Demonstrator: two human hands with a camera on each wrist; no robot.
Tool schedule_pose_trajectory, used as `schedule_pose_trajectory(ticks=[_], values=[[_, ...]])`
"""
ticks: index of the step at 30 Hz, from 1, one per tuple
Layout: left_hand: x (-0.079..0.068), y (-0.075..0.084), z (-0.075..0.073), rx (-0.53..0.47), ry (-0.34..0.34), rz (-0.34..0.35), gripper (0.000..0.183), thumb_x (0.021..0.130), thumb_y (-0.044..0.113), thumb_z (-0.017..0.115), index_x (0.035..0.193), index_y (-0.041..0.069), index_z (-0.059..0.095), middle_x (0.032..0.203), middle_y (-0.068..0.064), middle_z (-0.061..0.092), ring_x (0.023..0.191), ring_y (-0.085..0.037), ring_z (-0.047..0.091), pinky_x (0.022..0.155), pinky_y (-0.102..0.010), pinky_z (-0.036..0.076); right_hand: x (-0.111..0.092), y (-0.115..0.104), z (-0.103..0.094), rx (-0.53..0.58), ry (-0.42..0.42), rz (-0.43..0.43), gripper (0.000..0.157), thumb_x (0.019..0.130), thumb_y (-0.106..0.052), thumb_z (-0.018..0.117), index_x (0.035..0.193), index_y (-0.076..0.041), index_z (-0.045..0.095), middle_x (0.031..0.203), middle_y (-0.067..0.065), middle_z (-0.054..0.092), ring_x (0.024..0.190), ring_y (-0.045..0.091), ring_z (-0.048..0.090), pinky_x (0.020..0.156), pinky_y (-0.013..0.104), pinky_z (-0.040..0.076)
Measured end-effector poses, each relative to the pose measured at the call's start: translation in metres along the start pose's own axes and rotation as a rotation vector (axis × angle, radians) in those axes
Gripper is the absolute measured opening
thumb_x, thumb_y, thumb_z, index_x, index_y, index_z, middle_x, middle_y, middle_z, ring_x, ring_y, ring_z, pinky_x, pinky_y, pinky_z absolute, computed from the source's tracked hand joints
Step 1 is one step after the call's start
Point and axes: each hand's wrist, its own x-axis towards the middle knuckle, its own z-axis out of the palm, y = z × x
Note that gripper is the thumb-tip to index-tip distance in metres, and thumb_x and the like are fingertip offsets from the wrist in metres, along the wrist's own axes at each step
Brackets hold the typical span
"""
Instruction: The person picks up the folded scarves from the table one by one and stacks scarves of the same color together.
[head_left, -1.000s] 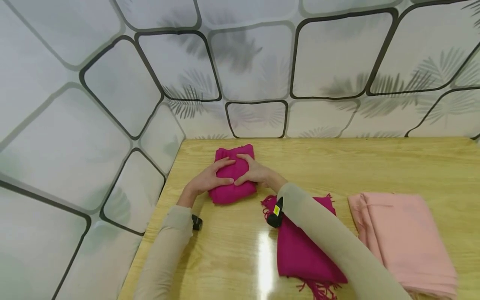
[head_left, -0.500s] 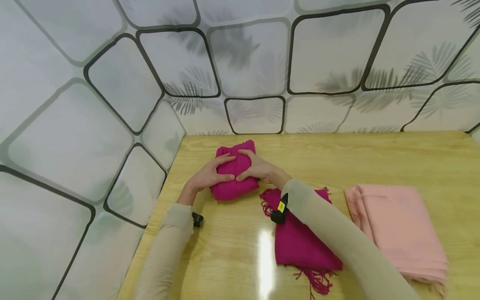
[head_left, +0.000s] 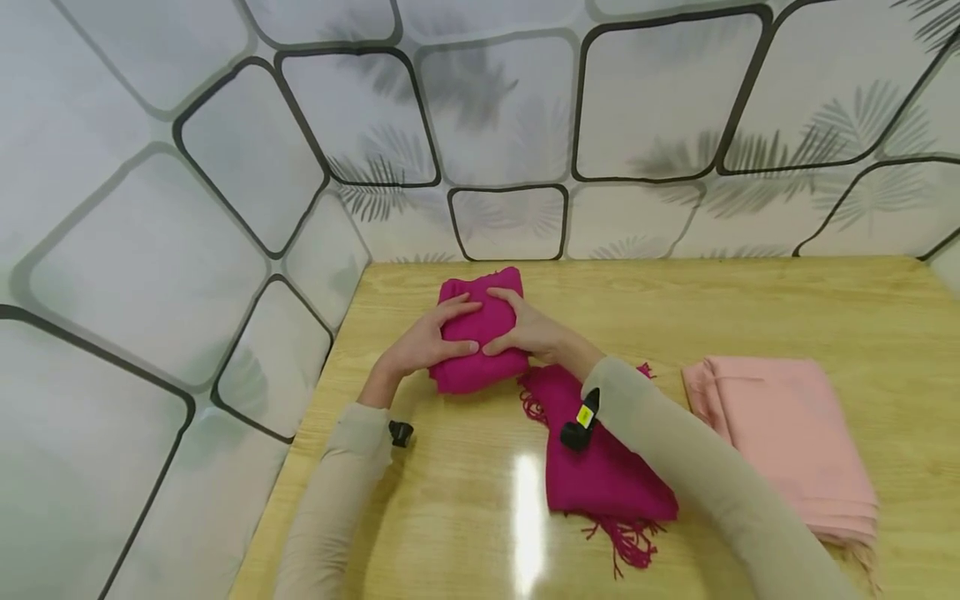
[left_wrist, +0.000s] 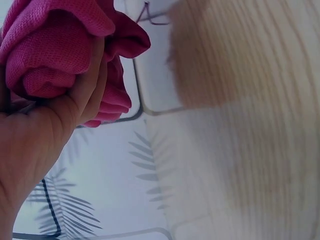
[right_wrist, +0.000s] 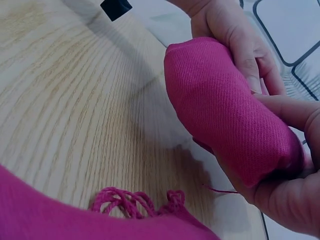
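Both hands grip a folded magenta scarf [head_left: 482,371] near the back left of the table. My left hand [head_left: 422,340] holds its left side and my right hand [head_left: 538,335] its right side, thumbs nearly meeting on top. Seen from the right wrist, the scarf is a thick, rounded roll [right_wrist: 220,95], with a shadow on the wood below it. Layered folds [left_wrist: 55,55] show at its end in the left wrist view, with fingers curled beneath. A second magenta scarf [head_left: 600,483] with fringed ends lies flat under the right forearm, which hides part of it.
A folded light pink cloth [head_left: 787,433] lies to the right on the wooden table [head_left: 442,500]. Patterned, leaf-printed walls [head_left: 510,108] rise behind the table and along its left. Each wrist wears a small black camera [head_left: 402,433].
Both hands have shifted slightly right together with the folded scarf, nearer to the fringed one. Their hold looks the same. The whole head view has tilted a little.
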Motion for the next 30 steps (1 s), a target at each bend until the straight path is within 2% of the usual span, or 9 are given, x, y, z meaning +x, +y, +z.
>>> schedule_pose_trajectory(ticks=[10,17,24,30], values=[[-0.003,0.022,0.003,0.027,0.001,0.047,0.068,0.091,0.031,0.073,0.152,0.021,0.043,0.165,0.001,0.019,0.15,-0.028,0.018,0.111,-0.05,0.036,-0.02,-0.01,-0.005,-0.036,0.018,-0.031,0.101,0.08,0.0,0.077,0.157,-0.029,0.018,0.15,0.015,0.031,0.131,0.035,0.044,0.101,0.047,0.047],[-0.011,0.033,0.008,0.049,0.009,0.146,0.063,0.093,0.027,0.071,0.151,0.02,0.046,0.165,-0.002,0.019,0.151,-0.027,0.015,0.109,-0.051,0.039,-0.038,-0.015,-0.006,-0.022,-0.008,-0.057,0.097,0.083,-0.003,0.075,0.157,-0.028,0.017,0.149,0.014,0.032,0.131,0.035,0.045,0.099,0.046,0.049],[-0.02,0.046,0.013,0.048,0.016,0.255,0.058,0.094,0.021,0.069,0.148,0.017,0.049,0.165,0.0,0.018,0.151,-0.023,0.015,0.11,-0.048,0.039,-0.058,-0.019,-0.006,-0.039,-0.01,-0.104,0.092,0.084,-0.007,0.075,0.155,-0.029,0.02,0.146,0.012,0.037,0.128,0.032,0.048,0.097,0.041,0.049],[-0.027,0.06,0.019,0.049,0.015,0.306,0.058,0.093,0.02,0.071,0.147,0.016,0.051,0.165,0.002,0.018,0.15,-0.021,0.016,0.109,-0.045,0.04,-0.076,-0.022,-0.007,-0.05,-0.004,-0.122,0.091,0.084,-0.008,0.076,0.155,-0.029,0.023,0.145,0.013,0.039,0.125,0.032,0.052,0.093,0.037,0.052]])
